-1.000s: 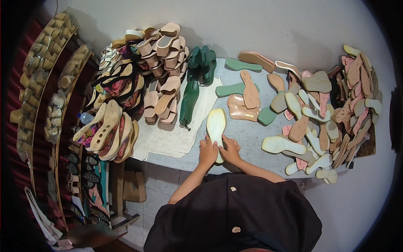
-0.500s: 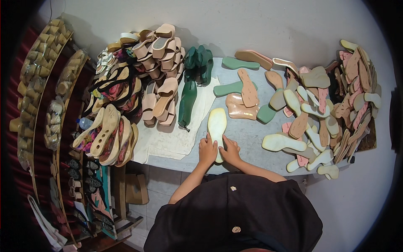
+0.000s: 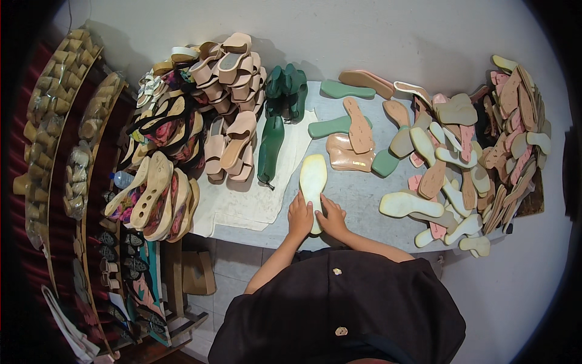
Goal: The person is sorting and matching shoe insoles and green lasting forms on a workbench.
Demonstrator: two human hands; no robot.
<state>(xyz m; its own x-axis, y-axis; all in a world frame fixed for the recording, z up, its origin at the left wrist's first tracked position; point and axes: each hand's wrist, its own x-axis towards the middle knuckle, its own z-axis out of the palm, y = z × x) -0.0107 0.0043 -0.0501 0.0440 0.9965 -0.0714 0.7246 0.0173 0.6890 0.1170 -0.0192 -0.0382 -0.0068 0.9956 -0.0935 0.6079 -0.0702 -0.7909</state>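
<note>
A pale cream shoe insole [image 3: 313, 176] points away from me near the front edge of the table, its wide end farthest off. My left hand [image 3: 299, 216] grips its narrow heel part from the left, with the thumb along the edge. From the right, my right hand [image 3: 332, 216] closes on the same part, thumb against the opposite edge. Beyond the insole lie a shiny tan moulded piece [image 3: 350, 155], a brown insole [image 3: 360, 125] and a green insole [image 3: 330, 127]. A dark green shoe last [image 3: 271, 149] rests to the left on white cloth.
Beige heeled sandals [image 3: 237, 142] are piled at the left, beside wooden-soled wedges [image 3: 159, 197]. More green lasts [image 3: 287, 85] stand at the back. Loose insoles and soles [image 3: 411, 205] cover the table's right side, with a tall heap [image 3: 515, 127] at its end. Shelves of bagged heels [image 3: 60, 97] line the far left.
</note>
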